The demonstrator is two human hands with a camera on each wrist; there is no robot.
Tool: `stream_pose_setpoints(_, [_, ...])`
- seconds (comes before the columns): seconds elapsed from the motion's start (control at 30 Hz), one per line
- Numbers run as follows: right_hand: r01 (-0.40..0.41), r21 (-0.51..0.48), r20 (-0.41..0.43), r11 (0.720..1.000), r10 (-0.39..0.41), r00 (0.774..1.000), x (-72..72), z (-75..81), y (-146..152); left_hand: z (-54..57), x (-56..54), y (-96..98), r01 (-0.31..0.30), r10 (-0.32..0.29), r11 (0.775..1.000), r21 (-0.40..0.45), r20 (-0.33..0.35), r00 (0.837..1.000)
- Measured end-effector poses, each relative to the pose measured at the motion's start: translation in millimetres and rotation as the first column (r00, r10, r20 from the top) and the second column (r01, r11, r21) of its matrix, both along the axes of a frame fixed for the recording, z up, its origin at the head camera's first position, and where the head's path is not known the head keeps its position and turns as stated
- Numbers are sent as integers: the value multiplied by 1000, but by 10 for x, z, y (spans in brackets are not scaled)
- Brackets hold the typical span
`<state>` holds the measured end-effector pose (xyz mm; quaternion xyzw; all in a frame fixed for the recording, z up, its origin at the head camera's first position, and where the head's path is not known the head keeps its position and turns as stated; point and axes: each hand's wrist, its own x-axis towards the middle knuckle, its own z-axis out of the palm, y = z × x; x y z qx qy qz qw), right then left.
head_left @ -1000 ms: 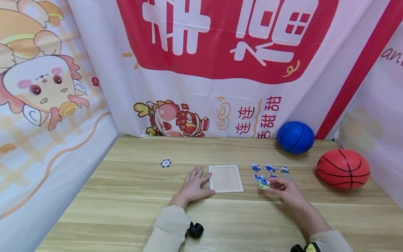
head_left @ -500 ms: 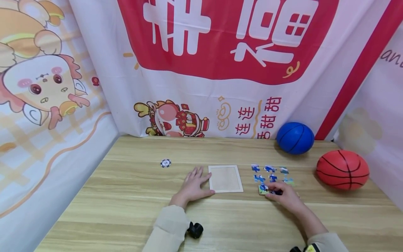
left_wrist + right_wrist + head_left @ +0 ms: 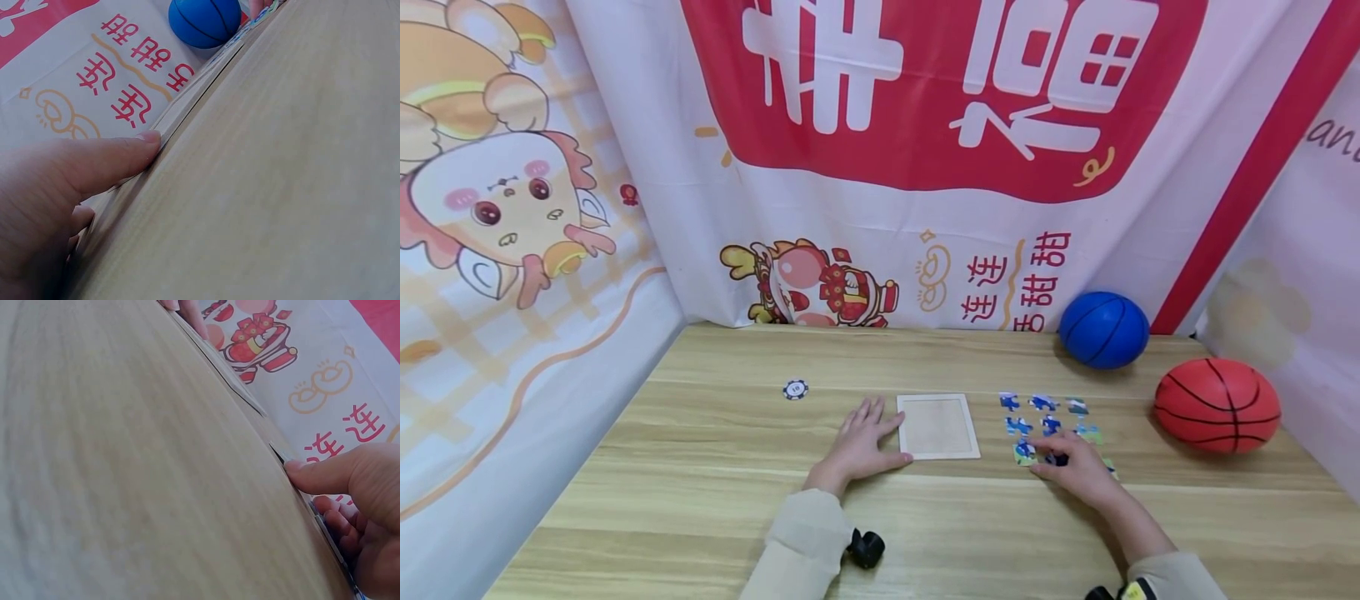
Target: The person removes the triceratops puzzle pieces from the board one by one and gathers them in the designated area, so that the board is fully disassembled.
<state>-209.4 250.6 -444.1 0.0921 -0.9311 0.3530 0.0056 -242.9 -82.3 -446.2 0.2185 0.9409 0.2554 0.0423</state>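
My left hand [image 3: 859,442] lies on the table with its fingers spread. Its thumb [image 3: 140,147] presses the near left corner of a square pale wooden puzzle tray [image 3: 968,429], whose recess holds no pieces. To the tray's right, blue and green jigsaw pieces [image 3: 1043,402] are laid out in rows. At the near left of these rows, my right hand [image 3: 1078,471] pinches a jigsaw piece [image 3: 1024,452] by its right side, flat at table level. Other pieces under and behind the right hand are partly hidden. In the right wrist view, the thumb [image 3: 300,472] sits at the piece's edge.
A blue ball [image 3: 1103,330] rests at the back right, against the curtain. Nearer, a red ball [image 3: 1217,406] stands right of the pieces. A round poker chip [image 3: 795,389] lies on the table left of the left hand. Printed curtains enclose the back and sides.
My right hand has brought the jigsaw piece down and toward me, from over the middle row to the near left spot. More pieces show behind it. My left hand has stayed put.
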Motion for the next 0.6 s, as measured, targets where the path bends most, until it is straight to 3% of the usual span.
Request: stream_pose_setpoints(0.6, [-17, 43, 47, 999, 15, 999, -19, 47, -11, 18, 2, 3, 29, -30, 998, -54, -15, 999])
